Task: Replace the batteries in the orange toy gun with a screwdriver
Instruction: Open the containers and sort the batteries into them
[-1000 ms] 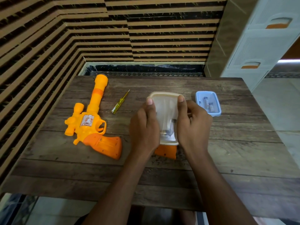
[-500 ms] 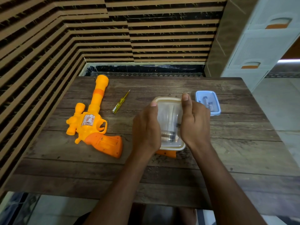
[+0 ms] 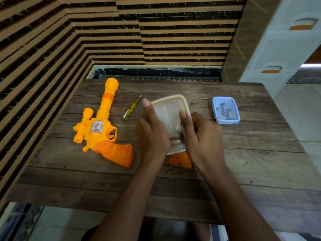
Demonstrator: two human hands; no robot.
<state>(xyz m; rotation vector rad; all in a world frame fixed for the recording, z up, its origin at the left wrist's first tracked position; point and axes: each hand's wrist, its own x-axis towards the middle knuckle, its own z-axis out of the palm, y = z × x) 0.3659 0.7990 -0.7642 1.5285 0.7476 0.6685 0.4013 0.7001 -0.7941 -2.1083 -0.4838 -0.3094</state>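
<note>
Your left hand (image 3: 152, 136) and right hand (image 3: 201, 136) clamp a clear tub (image 3: 171, 115) between them.
Toy gun (image 3: 100, 129) lies on the bench (image 3: 243, 162) to your left, screwdriver (image 3: 131, 108) just beside it.

Striped slatted wall (image 3: 69, 32), wooden table (image 3: 243, 162), white drawer cabinet (image 3: 281, 54) behind.

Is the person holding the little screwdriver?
No, the screwdriver lies on the table beside the toy gun, untouched.
</note>
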